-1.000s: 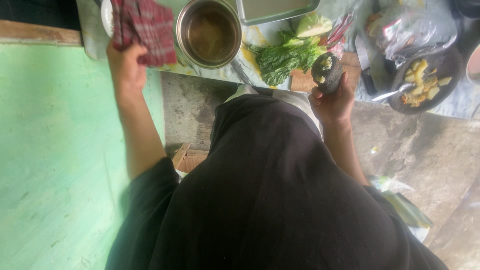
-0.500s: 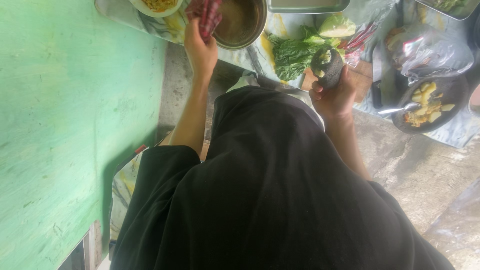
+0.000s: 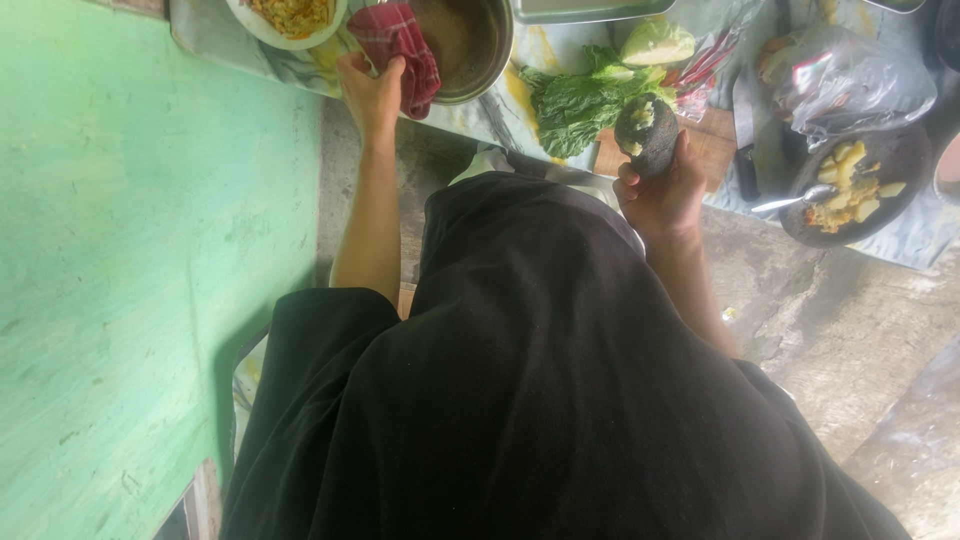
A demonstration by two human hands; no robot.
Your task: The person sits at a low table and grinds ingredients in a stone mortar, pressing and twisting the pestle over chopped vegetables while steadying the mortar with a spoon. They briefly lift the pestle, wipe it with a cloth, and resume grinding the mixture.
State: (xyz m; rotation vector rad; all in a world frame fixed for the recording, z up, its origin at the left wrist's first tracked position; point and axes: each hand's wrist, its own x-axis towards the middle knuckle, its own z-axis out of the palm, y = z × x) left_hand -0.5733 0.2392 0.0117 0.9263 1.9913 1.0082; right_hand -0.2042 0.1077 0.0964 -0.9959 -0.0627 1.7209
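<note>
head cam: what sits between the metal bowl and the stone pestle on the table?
In the head view, a bunch of leafy greens lies between the metal bowl and the stone pestle, which the right hand holds.

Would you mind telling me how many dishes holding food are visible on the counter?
2: a white plate of yellowish food at the top left, beside the left hand, and a dark stone dish with chopped pieces at the right. Others may lie outside the frame.

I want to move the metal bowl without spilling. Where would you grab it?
Take the metal bowl by its bare rim on the side toward the leafy greens, coming from above. The left hand and red checked cloth already cover the opposite edge.
</note>
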